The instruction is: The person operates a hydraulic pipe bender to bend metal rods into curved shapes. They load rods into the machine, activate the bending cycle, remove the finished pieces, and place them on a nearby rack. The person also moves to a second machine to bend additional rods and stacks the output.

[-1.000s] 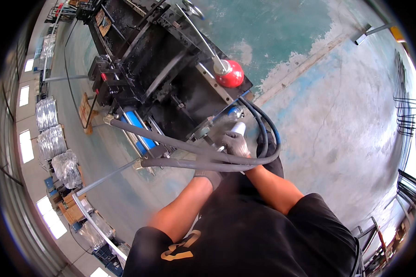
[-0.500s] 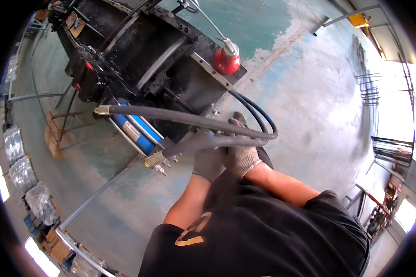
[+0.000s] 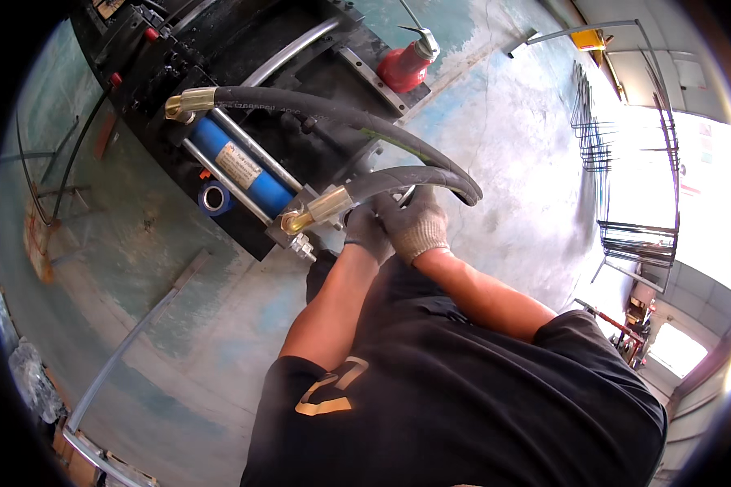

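Both my hands wear grey knit gloves and meet low against the black machine (image 3: 244, 89). My left hand (image 3: 369, 229) is closed, its fingers partly tucked under a thick black hose (image 3: 414, 176). Pressed beside it, my right hand (image 3: 418, 226) is also closed. A small shiny metal piece (image 3: 405, 196) shows at its fingers; its kind is unclear. The hose loops from one brass-coloured end fitting (image 3: 331, 204) to another (image 3: 196, 101). These sit at opposite ends of a blue cylinder (image 3: 244, 166) with silver rods along it.
A blue ring-shaped roll (image 3: 214, 197) lies beside the cylinder. On the machine's far right corner stands a red oil can (image 3: 404, 69) with a metal top. A rack of thin dark rods (image 3: 638, 239) is at the right, a grey metal rail (image 3: 134, 337) at the left.
The view has shifted, so the machine sits higher and the blue ring-shaped roll now shows. My left hand, blurred before, is now sharp. Both hands stay together by the hose.
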